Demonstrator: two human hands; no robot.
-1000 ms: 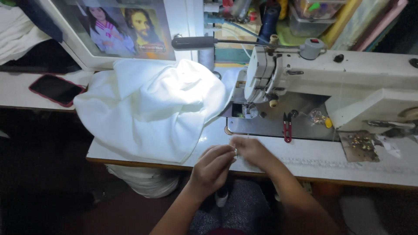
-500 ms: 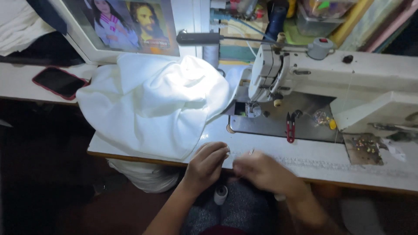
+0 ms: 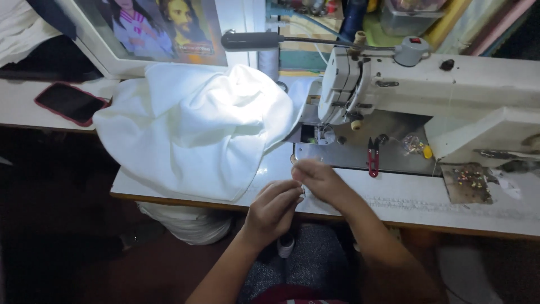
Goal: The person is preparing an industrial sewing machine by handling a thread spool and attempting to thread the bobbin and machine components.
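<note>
Head view: white sewing table [image 3: 495, 211], white cloth [image 3: 197, 132], dim room.

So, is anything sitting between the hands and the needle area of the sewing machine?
Nothing visible: the left hand and right hand meet at the table edge, and the bare plate leads to the needle area. The white cloth lies beside it.

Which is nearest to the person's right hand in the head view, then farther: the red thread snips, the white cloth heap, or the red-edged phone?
From the right hand:
1. Red thread snips, just to its right.
2. White cloth heap, to its left.
3. Red-edged phone, far left.
</note>
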